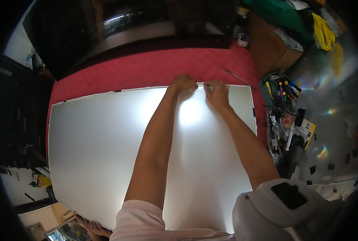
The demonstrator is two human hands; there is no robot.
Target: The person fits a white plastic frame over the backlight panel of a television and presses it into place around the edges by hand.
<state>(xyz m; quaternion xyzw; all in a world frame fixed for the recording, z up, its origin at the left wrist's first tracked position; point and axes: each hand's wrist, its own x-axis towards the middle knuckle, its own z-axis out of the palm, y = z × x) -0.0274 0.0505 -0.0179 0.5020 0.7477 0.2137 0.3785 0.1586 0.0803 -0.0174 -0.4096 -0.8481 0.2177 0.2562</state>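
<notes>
A big white panel sheet (106, 148) is laid flat on a red mat (146, 68), filling most of the bench. Both hands are stretched to its far edge: the left hand (183, 83) and the right hand (216, 91) are curled with fingertips pinched close together around a small white tab or strip (200, 84) right at the rim. Whether the tab is actually gripped or just pressed can't be told from this angle (the fingers hide it).

Handling-wise, the sheet is judged to be thin, light and floppy for its size, with a glossy face that would mark or crease easily. It would best be taken hold of along the edges, with two hands spread wide apart, never by one corner and never pressed in the middle. The surface looks slippery, so a light pinch at the rim is probably all that can be had.

A dark screen panel (118, 28) is lying beyond the mat, a thin metal tool (239, 78) is lying near the sheet's far corner, and a tray of screwdrivers (281, 88) is placed off to the right.
</notes>
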